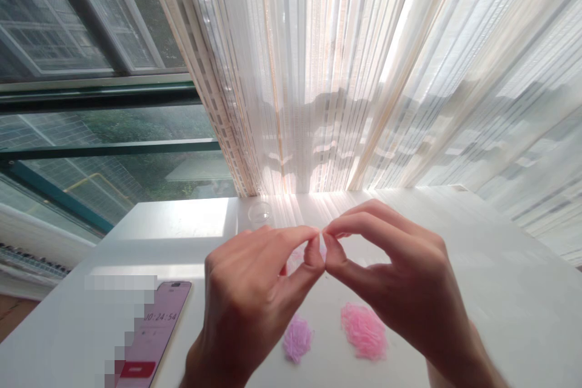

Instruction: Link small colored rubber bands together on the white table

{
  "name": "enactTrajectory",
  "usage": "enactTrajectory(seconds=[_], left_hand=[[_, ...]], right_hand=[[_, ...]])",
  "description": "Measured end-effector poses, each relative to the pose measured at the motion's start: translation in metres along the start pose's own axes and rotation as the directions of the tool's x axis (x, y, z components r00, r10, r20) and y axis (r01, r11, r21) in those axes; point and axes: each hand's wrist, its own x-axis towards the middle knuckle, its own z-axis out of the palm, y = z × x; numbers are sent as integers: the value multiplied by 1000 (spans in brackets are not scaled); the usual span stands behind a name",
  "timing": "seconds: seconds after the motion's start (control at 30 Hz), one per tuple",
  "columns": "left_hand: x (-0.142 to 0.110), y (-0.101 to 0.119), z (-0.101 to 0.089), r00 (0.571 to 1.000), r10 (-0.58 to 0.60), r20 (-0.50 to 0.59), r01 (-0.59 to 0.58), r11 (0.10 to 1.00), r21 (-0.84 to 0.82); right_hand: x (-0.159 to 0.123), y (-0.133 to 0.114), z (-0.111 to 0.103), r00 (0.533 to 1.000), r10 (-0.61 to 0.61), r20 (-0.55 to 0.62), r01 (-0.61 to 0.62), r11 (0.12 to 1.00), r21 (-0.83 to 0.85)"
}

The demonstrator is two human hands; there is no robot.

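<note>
My left hand (259,279) and my right hand (400,267) meet over the middle of the white table (491,315). Thumb and forefinger are pinched together on each, and the fingertips of both hands touch or nearly touch. Whatever is between the fingertips is too small or too hidden to make out. Below them on the table lie a small pile of purple strands (297,339) and a larger pile of pink strands (364,330). Behind the fingers, partly covered, is a pale pink and lilac pile (297,257).
A phone (157,333) showing a running timer lies at the left, partly blurred out by blocks. A small clear round container (259,212) stands near the table's far edge. Sheer striped curtains (318,73) hang behind it, beside a window (104,127) at left.
</note>
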Motion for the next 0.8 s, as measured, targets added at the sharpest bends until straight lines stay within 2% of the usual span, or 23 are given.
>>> enactTrajectory(seconds=[0.13, 0.37, 0.53, 0.8], left_hand=[[2, -1, 1, 1000, 0, -14, -1, 1000, -14], [2, 3, 1, 986, -164, -34, 157, 977, -145], [0, 5, 2, 989, -141, -51, 132, 980, -150], [-1, 8, 4, 993, -105, -52, 98, 988, -122]], right_hand=[[1, 1, 0, 1000, -25, 4, 25, 1000, -3], [3, 0, 0, 998, -60, -28, 61, 996, 67], [4, 1, -1, 998, -57, -26, 59, 994, 92], [3, 2, -1, 999, -42, -24, 43, 998, 41]])
